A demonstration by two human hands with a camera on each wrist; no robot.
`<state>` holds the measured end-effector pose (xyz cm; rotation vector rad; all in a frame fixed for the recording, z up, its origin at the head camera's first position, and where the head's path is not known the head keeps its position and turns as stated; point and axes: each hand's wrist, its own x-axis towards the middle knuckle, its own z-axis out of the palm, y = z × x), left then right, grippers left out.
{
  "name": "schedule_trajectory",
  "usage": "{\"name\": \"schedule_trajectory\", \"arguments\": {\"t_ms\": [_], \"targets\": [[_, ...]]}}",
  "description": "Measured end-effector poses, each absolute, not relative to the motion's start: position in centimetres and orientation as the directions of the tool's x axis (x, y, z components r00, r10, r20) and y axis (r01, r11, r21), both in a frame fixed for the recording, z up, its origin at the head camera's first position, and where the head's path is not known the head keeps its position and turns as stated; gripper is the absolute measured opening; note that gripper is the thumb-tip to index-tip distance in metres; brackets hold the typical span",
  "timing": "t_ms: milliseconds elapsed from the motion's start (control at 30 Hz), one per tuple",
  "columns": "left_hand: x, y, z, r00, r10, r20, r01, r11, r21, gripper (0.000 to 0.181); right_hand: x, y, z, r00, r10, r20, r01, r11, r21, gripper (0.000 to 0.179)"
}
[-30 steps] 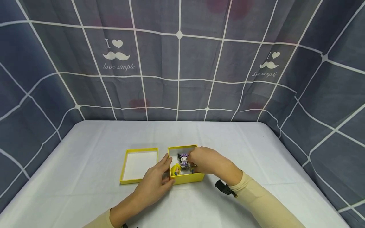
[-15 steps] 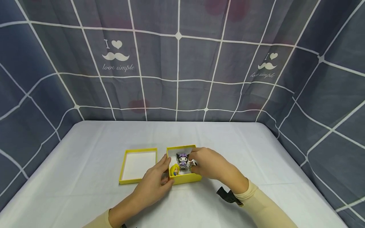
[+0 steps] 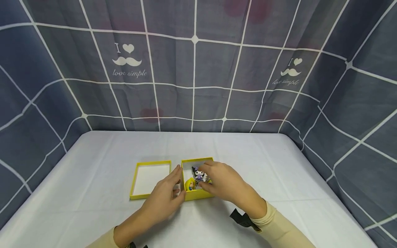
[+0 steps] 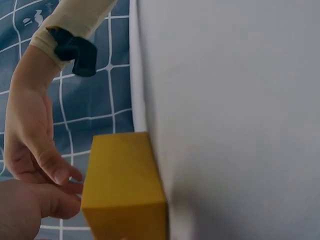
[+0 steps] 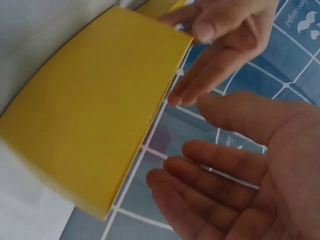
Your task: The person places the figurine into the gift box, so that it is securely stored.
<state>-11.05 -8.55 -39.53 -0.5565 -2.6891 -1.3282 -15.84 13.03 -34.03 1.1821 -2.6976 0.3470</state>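
In the head view, a yellow box (image 3: pixel 198 195) stands with its top uncovered. Inside it, a black, white and purple toy figurine (image 3: pixel 199 174) is upright, and a yellow-haired figurine (image 3: pixel 190 184) sits at the near left corner. A third small figurine lies mostly hidden beneath my right hand (image 3: pixel 224 181). That hand hovers over the box's right side; the right wrist view shows its fingers (image 5: pixel 210 175) loosely bent with nothing between them. My left hand (image 3: pixel 161 199) is beside the box's left wall, fingers extended; whether they all touch it I cannot tell.
A shallow yellow-rimmed lid (image 3: pixel 152 179) with a white inside lies left of the box, partly behind my left hand. Both rest on a white-covered table (image 3: pixel 248 148). A grey-blue curtain (image 3: pixel 173 69) with white lines encloses the back and sides.
My right hand has shifted left across the box, partly covering the third figurine seen half a second ago. My left hand has drawn slightly leftward.
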Motion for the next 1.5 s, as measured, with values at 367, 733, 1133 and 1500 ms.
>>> {"name": "schedule_trajectory", "arguments": {"t_ms": [367, 733, 1133, 1500], "targets": [[-11.4, -10.5, -38.4, -0.956, 0.183, 0.229, 0.293, 0.553, 0.780, 0.062, -15.0, 11.0, -34.0, -0.718, -0.614, 0.328, -0.695, 0.661, -0.284, 0.039], [-12.3, -12.6, -37.6, -0.962, 0.091, 0.257, 0.246, 0.693, 0.678, 0.066, -14.7, 8.3, -34.0, -0.749, -0.637, 0.185, -0.634, 0.605, -0.482, 0.060], [-13.4, -15.6, -38.4, -0.975, 0.034, 0.220, 0.165, 0.773, 0.612, 0.067, -13.8, 5.2, -34.7, -0.738, -0.674, 0.024, -0.500, 0.523, -0.690, 0.081], [-13.6, -16.7, -39.1, -0.979, -0.021, 0.205, 0.101, 0.818, 0.567, 0.070, -13.3, 3.0, -36.5, -0.813, -0.567, -0.134, -0.228, 0.520, -0.823, 0.097]]}}
